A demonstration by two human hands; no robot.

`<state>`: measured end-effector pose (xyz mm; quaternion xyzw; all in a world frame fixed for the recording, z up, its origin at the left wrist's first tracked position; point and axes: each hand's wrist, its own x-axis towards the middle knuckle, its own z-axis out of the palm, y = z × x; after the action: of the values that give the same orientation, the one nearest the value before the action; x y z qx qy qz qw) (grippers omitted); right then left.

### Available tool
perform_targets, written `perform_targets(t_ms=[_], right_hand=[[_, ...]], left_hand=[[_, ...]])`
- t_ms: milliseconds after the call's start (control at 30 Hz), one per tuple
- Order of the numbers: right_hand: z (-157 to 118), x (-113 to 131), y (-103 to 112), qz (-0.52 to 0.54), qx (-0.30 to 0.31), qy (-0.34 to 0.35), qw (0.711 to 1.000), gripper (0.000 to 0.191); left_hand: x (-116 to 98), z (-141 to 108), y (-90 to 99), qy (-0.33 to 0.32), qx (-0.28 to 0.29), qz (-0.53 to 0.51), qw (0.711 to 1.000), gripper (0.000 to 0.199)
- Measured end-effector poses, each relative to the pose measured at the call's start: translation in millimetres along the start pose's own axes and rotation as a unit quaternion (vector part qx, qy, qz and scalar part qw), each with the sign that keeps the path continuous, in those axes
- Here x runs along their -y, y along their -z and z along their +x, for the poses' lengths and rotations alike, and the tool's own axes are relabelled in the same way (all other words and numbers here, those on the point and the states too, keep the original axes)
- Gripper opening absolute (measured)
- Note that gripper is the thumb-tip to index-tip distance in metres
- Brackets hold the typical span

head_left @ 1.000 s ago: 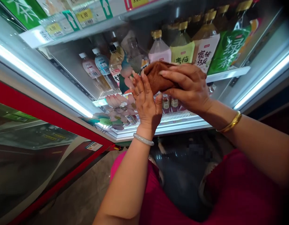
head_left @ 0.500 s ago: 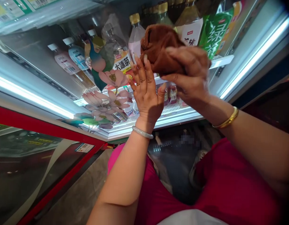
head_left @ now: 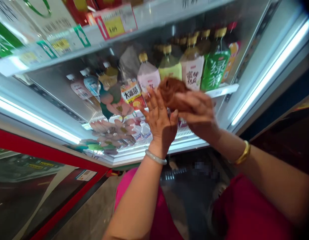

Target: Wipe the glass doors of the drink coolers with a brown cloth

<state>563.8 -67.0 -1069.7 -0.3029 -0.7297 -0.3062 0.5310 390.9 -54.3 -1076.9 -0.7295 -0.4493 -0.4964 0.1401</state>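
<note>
A crumpled brown cloth (head_left: 173,93) is in my right hand (head_left: 198,115), whose fingers are bent round its right side and slightly blurred. My left hand (head_left: 159,121) is spread beside the cloth's left edge, fingers pointing up and nothing held in it. Both hands are in front of a shelf of drink bottles. Close by are a pink bottle (head_left: 148,76) and a bottle with a yellow and white label (head_left: 131,93). A flower decoration (head_left: 116,108) overlaps the view left of my left hand.
An upper shelf edge with price tags (head_left: 114,25) crosses the top. Right of the hands stands a green bottle (head_left: 216,63). Lit strips line both sides of the cabinet. At the lower left is a red-framed door (head_left: 94,165). Small bottles (head_left: 141,131) stand on the lowest shelf.
The view has tilted up, showing more of the upper shelf and its price tags. The hands and the brown cloth appear lower in the picture. My right hand still holds the cloth.
</note>
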Motion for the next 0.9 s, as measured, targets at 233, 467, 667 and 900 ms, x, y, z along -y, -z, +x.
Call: perform_targets(t_ms=[233,467,667,900], right_hand=[[3,-24,11,-0.022,-0.019,0.006,1.0,0.026],[-2,-7,4,-0.002,-0.017,-0.012,1.0,0.013],[6,-35,24,-0.036,-0.061,-0.049,0.996,0.023],[-3,-20,15,-0.04,-0.014,-0.006,0.999,0.019]], left_hand=[[-2,0,-7.1,-0.022,-0.045,0.023,0.998,0.074],[-11,-3,-16.3,-0.025,-0.029,0.023,0.999,0.076],[-14,0,-20.7,-0.024,-0.027,0.039,0.999,0.073],[-16,4,-26.3,-0.015,-0.06,0.021,0.998,0.075]])
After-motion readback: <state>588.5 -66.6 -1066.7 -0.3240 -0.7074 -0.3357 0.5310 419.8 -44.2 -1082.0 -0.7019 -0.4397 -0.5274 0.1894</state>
